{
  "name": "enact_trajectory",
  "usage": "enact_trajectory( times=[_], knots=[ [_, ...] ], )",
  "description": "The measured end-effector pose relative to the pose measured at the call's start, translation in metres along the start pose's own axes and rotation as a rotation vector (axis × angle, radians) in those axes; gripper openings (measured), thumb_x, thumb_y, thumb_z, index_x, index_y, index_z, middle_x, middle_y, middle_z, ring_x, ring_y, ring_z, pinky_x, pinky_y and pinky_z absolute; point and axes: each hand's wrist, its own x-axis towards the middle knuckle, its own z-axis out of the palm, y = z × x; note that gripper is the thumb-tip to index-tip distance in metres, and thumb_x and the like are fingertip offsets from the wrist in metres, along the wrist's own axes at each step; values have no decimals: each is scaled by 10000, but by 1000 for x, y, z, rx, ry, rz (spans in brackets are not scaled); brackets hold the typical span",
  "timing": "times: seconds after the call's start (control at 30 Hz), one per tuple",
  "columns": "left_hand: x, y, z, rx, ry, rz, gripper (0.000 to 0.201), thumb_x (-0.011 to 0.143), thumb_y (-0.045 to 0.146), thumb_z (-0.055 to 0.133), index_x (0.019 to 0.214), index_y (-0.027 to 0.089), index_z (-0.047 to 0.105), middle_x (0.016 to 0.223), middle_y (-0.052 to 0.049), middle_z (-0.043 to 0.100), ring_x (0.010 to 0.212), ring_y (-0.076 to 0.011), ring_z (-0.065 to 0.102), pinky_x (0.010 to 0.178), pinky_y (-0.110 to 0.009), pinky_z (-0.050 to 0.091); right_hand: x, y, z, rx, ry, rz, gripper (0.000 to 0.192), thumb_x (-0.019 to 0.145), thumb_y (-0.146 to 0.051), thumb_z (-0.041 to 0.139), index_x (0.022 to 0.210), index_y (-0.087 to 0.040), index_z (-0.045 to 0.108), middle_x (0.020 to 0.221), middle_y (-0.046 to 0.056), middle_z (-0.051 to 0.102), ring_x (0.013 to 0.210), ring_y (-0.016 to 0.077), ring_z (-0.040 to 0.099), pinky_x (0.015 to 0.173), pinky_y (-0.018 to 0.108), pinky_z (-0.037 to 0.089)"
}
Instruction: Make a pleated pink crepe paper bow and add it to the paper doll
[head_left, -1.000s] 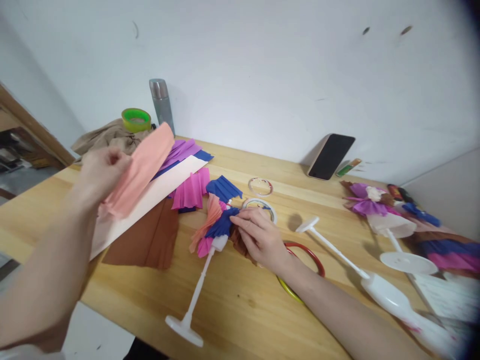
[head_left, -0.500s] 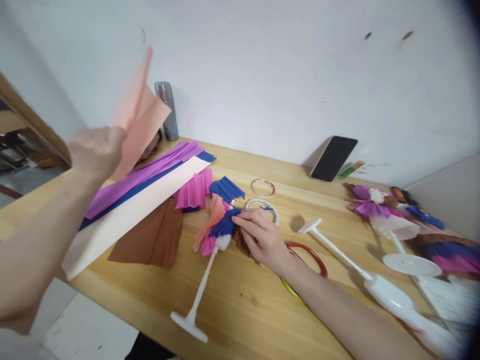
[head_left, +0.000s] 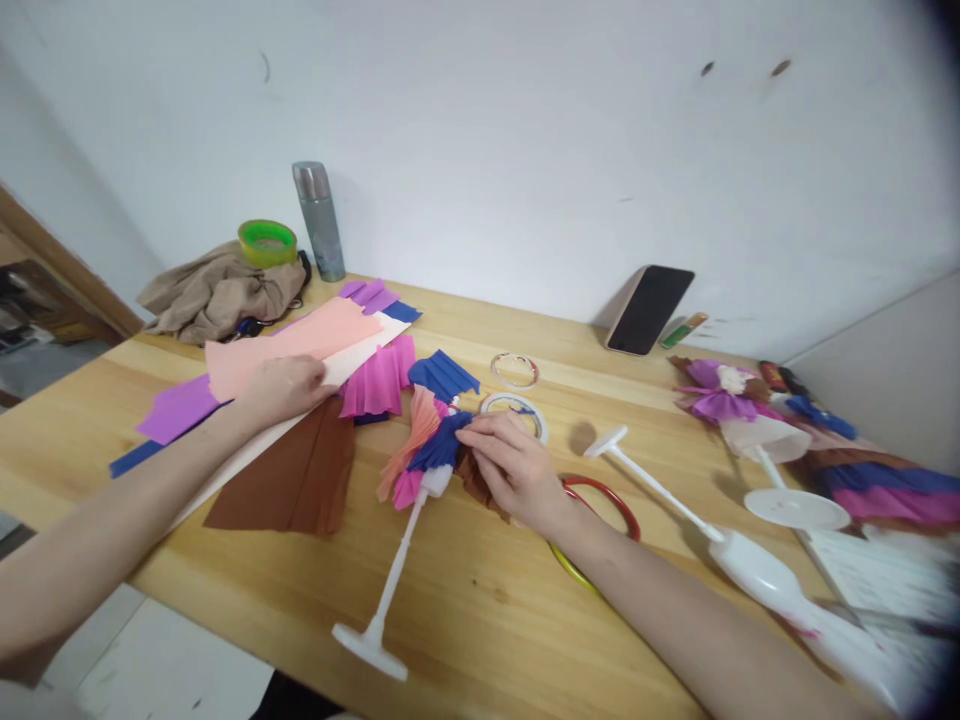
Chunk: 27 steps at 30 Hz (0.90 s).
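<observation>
My right hand (head_left: 514, 470) pinches pleated blue crepe paper (head_left: 442, 442) at the top of a white plastic stand (head_left: 396, 565). The stand has a thin stem and a round base. Peach and bright pink crepe pieces (head_left: 411, 440) fan out beside the blue one, and some brown paper shows under my fingers. My left hand (head_left: 283, 388) rests on the pile of paper, fingers slightly bent and apart. Under and beside it lie a peach crepe sheet (head_left: 300, 335) and a long cream strip (head_left: 367, 345). A brown crepe sheet (head_left: 289, 480) lies just in front.
Behind stand a flask (head_left: 321, 225) and a green tape roll (head_left: 266, 243) on a brown cloth (head_left: 225, 295). A phone (head_left: 651, 310) leans on the wall. Rings of tape (head_left: 515, 370), a red-yellow ring (head_left: 634, 520), another white stand (head_left: 660, 490) and finished-looking paper flowers (head_left: 724, 390) lie rightward.
My left hand has come down from the air, and the peach sheet it held now lies on the paper pile. My right hand keeps its pinch on the blue crepe.
</observation>
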Motion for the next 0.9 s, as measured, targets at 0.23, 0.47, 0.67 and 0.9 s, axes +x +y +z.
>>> enact_trajectory(
  times=[0.23,0.47,0.67,0.9],
  knots=[
    [4,-6,-3,5,-49,36,383,869,508,406,776,193,603,979,-111,704,869,-266,638,695,-316,399,-3,7,-4,13,164,257,343,884,-83,499,1144,-250,648,1016,92,683,998,238,639,860,461,533],
    [4,-10,-10,-61,-40,-32,321,863,354,373,714,188,603,894,-103,713,833,-241,625,709,-302,398,-7,16,0,77,201,410,320,857,-121,524,1106,-246,683,1030,72,711,979,225,662,890,442,533],
    [1,-9,-21,-147,-55,-117,361,850,445,404,683,190,596,707,-36,652,688,-197,578,614,-271,354,-6,15,-1,82,194,418,343,843,-118,526,1113,-252,691,1029,73,715,973,227,661,879,434,534],
    [8,-14,3,-137,5,-80,226,778,337,509,695,181,650,868,-133,716,827,-289,623,728,-329,400,-6,13,0,81,168,435,341,849,-126,517,1109,-268,687,1043,69,712,967,216,658,886,428,533]
  ],
)
